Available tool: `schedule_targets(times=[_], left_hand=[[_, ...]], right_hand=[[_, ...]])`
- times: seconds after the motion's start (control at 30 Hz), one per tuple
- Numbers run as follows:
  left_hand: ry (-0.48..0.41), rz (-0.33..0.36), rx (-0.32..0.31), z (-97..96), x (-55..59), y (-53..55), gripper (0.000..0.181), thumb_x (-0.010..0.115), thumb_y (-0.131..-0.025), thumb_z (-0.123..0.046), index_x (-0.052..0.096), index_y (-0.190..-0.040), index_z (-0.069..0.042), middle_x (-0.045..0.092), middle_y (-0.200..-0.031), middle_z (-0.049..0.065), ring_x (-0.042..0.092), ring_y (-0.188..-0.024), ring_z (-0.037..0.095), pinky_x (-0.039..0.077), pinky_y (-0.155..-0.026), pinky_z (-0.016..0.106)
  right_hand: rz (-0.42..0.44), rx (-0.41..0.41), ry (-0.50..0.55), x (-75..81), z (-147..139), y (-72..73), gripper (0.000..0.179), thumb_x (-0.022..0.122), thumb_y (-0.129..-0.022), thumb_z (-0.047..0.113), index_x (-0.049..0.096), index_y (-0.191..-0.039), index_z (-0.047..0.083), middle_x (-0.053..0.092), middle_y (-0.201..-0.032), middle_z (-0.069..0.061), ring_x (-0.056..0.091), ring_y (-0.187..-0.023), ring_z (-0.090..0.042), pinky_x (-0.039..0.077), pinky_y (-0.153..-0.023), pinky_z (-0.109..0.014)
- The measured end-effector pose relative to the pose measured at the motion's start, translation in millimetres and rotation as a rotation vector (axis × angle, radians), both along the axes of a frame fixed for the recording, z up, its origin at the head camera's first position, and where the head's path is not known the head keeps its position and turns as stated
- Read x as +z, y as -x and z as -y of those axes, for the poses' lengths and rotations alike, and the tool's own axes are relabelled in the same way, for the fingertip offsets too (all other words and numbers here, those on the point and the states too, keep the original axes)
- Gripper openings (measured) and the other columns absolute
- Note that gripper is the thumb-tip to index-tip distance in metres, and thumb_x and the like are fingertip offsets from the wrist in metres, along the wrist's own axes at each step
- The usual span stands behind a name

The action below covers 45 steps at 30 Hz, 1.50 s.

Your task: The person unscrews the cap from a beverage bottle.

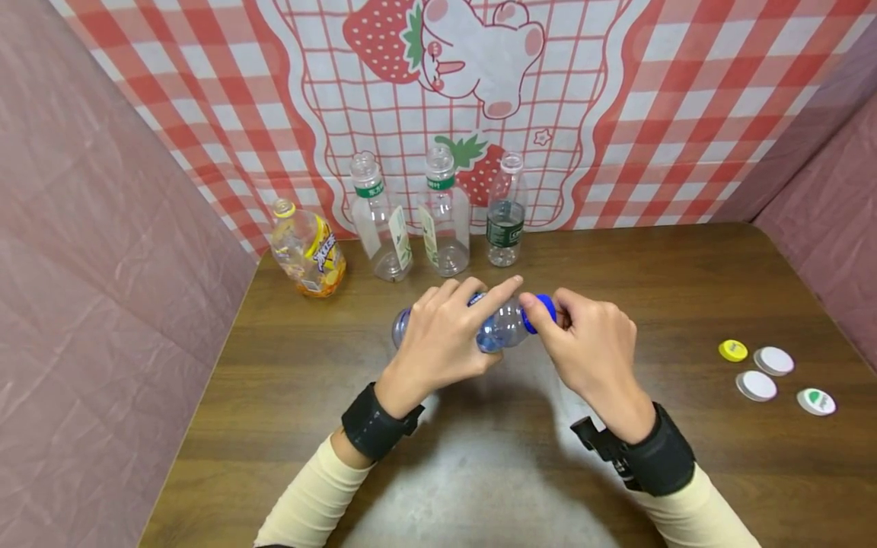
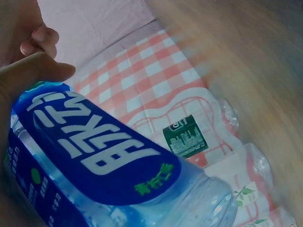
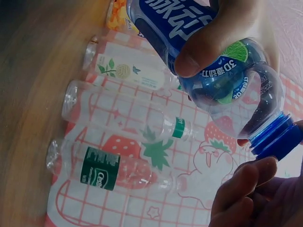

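A clear plastic bottle point(image 1: 505, 326) with a blue label point(image 2: 99, 142) is held tilted above the table, its neck toward the right. My left hand point(image 1: 441, 331) grips it round the body, thumb across the label in the right wrist view. On its mouth sits a blue cap point(image 1: 539, 313), which my right hand point(image 1: 592, 342) pinches between thumb and fingers. The right wrist view shows the cap point(image 3: 278, 137) on the neck; whether its thread is engaged I cannot tell.
Along the back stand a yellow-labelled bottle point(image 1: 308, 251), two clear bottles with green neck bands point(image 1: 380, 221) point(image 1: 445, 217) and a green-labelled bottle point(image 1: 505, 221), all capless. Loose on the right lie a yellow cap point(image 1: 733, 351) and several white caps point(image 1: 774, 361). A checked cloth point(image 1: 685, 114) hangs behind.
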<state>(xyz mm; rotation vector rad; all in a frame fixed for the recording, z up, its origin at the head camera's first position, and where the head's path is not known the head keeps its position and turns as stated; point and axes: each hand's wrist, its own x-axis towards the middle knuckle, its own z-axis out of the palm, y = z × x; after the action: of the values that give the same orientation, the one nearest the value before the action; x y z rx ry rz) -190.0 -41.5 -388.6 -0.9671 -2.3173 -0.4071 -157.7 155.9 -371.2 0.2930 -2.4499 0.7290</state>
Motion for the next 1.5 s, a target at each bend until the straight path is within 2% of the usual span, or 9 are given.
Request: schedule_targets(times=[0.23, 0.37, 0.47, 0.73, 0.83, 0.97, 1.17, 1.37, 1.5], left_hand=[[-0.035, 0.021, -0.027, 0.1, 0.6, 0.8, 0.090, 0.073, -0.058, -0.046, 0.048, -0.142, -0.029, 0.056, -0.098, -0.001, 0.052, -0.080, 0.019, 0.037, -0.056, 0.031], [-0.040, 0.030, -0.037, 0.7, 1.7, 0.2, 0.088, 0.072, -0.058, -0.046, 0.050, -0.141, -0.028, 0.055, -0.096, -0.002, 0.052, -0.081, 0.018, 0.038, -0.056, 0.031], [-0.042, 0.052, -0.048, 1.6, 1.7, -0.7, 0.087, 0.072, -0.058, -0.047, 0.050, -0.140, -0.028, 0.055, -0.095, -0.003, 0.051, -0.079, 0.016, 0.039, -0.056, 0.031], [-0.042, 0.131, -0.101, 3.8, 2.3, -1.3, 0.091, 0.076, -0.055, -0.049, 0.049, -0.139, -0.028, 0.052, -0.094, -0.005, 0.048, -0.078, 0.011, 0.040, -0.059, 0.027], [-0.034, 0.147, -0.114, 4.7, 1.3, 0.0, 0.092, 0.076, -0.055, -0.049, 0.049, -0.140, -0.027, 0.052, -0.095, -0.006, 0.048, -0.077, 0.010, 0.040, -0.059, 0.026], [-0.040, 0.170, -0.123, 6.3, 0.1, 2.2, 0.093, 0.077, -0.053, -0.048, 0.049, -0.139, -0.027, 0.053, -0.096, -0.006, 0.048, -0.078, 0.008, 0.042, -0.059, 0.026], [-0.076, 0.203, -0.131, 7.3, -0.5, 4.5, 0.093, 0.078, -0.051, -0.047, 0.050, -0.138, -0.028, 0.053, -0.096, -0.010, 0.047, -0.079, 0.004, 0.042, -0.062, 0.023], [-0.092, 0.215, -0.146, 6.7, -0.4, 5.1, 0.093, 0.076, -0.053, -0.047, 0.048, -0.140, -0.029, 0.052, -0.094, -0.011, 0.045, -0.078, 0.002, 0.041, -0.061, 0.020], [-0.093, 0.214, -0.150, 6.0, -1.6, 5.5, 0.092, 0.077, -0.053, -0.047, 0.049, -0.139, -0.028, 0.051, -0.094, -0.010, 0.046, -0.077, 0.002, 0.042, -0.060, 0.020]], right_hand=[[-0.052, 0.052, 0.023, 4.2, 0.9, -1.9, 0.045, 0.063, -0.085, 0.044, 0.038, -0.058, 0.019, 0.032, -0.049, 0.006, 0.031, -0.041, -0.012, 0.020, -0.040, -0.032], [-0.044, 0.108, 0.016, 6.6, -0.6, -2.2, 0.040, 0.064, -0.086, 0.040, 0.041, -0.061, 0.018, 0.035, -0.052, 0.006, 0.032, -0.043, -0.011, 0.022, -0.041, -0.030], [-0.022, 0.177, -0.011, 8.5, -3.6, -1.9, 0.035, 0.063, -0.087, 0.038, 0.043, -0.067, 0.017, 0.037, -0.056, 0.006, 0.034, -0.047, -0.009, 0.025, -0.042, -0.028], [0.021, 0.429, -0.110, 18.1, -20.6, -0.1, 0.026, 0.069, -0.084, 0.033, 0.052, -0.091, 0.013, 0.043, -0.076, 0.007, 0.040, -0.061, -0.005, 0.034, -0.048, -0.024], [0.032, 0.485, -0.122, 21.8, -25.2, -0.8, 0.030, 0.071, -0.083, 0.030, 0.057, -0.102, 0.011, 0.048, -0.086, 0.009, 0.044, -0.071, -0.004, 0.039, -0.054, -0.023], [-0.012, 0.548, -0.127, 25.7, -26.7, -0.1, 0.042, 0.075, -0.078, 0.021, 0.060, -0.114, 0.005, 0.053, -0.098, 0.004, 0.049, -0.084, -0.006, 0.044, -0.061, -0.026], [-0.049, 0.576, -0.130, 28.8, -27.7, 2.0, 0.055, 0.077, -0.075, 0.020, 0.060, -0.124, 0.004, 0.054, -0.106, -0.001, 0.051, -0.091, -0.008, 0.048, -0.071, -0.028], [-0.089, 0.547, -0.048, 27.5, -23.6, 1.9, 0.059, 0.083, -0.067, 0.023, 0.064, -0.120, 0.005, 0.056, -0.098, 0.003, 0.049, -0.084, -0.006, 0.045, -0.065, -0.025], [-0.051, 0.511, -0.021, 24.7, -21.2, 0.8, 0.053, 0.079, -0.073, 0.022, 0.063, -0.122, 0.007, 0.057, -0.099, 0.007, 0.050, -0.081, -0.004, 0.046, -0.064, -0.026]])
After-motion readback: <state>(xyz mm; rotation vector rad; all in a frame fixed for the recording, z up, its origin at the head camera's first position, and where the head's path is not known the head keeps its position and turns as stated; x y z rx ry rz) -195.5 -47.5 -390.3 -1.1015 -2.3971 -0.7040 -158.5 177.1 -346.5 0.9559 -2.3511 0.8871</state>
